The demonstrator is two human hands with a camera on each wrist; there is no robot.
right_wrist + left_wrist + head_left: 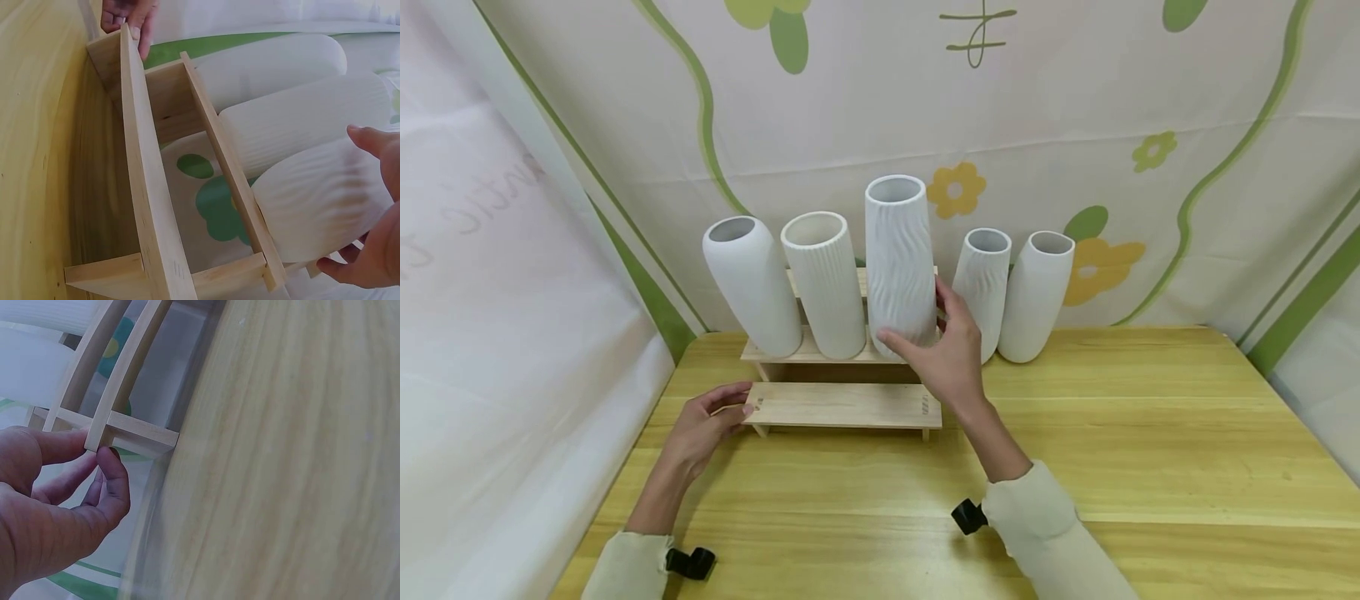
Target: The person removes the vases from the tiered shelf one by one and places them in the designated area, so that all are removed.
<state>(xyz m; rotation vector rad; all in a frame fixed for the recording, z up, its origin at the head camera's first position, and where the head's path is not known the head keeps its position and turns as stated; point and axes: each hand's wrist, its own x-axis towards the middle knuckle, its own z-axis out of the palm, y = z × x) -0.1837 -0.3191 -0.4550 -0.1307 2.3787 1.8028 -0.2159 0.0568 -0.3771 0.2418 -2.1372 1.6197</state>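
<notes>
Looking down through the head camera, I see two hands at a three-step wooden stand [842, 406] on a yellow wood-grain table [1120, 450]. The right hand [951, 346] grasps a tall white wavy vase [901, 258] low down, thumb in front and fingers round its right side. That vase is upright, its base at the right end of the middle step; I cannot tell whether the step bears its full weight. The left hand [703, 429] pinches the left end of the bare lowest step. Left of the wavy vase, on the same step, a ribbed vase [827, 292] stands nearest, then a smooth vase [751, 292] at the far end. These three hide most of the top step. On the table, just right of the stand, are a narrow textured vase [985, 275], partly covered by the right hand, and a plain rounded vase [1037, 300] beside it. Flower-printed cloth [850, 108] hangs close behind everything, and a black device [968, 517] juts from the right cuff.
</notes>
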